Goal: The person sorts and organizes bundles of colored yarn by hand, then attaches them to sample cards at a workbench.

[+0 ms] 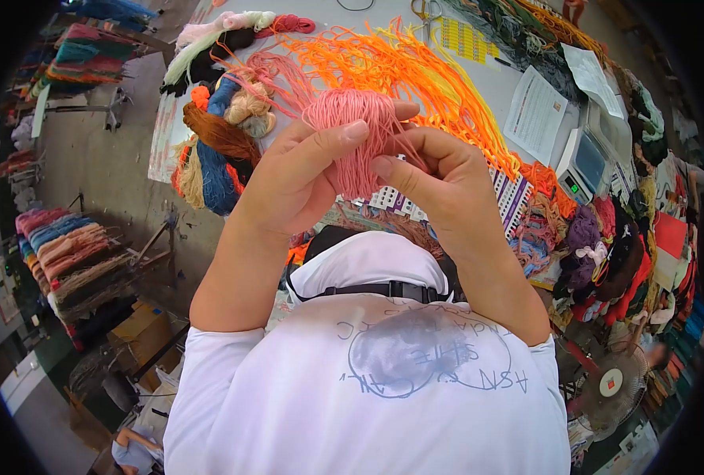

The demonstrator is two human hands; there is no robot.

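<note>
A bundle of pink yarn [353, 115] is held up in front of my chest, over the near side of the table. My left hand [300, 170] cups it from the left, with the thumb lying across the strands and fingers behind. At the bundle's right side, my right hand [439, 170] pinches some pink strands between thumb and fingers. Loose pink strands [277, 83] trail off toward the back left. Just beyond, long orange yarn [360, 59] and yellow yarn [466, 91] lie spread over the table. My fingers behind the bundle are partly hidden.
Mixed skeins [219, 150] are heaped at the table's left edge. On the right are paper sheets [535, 115], a digital scale [581, 162] and more piled yarn [597, 245]. Scissors [427, 12] lie at the back. A fan [609, 384] and yarn racks [75, 253] stand around.
</note>
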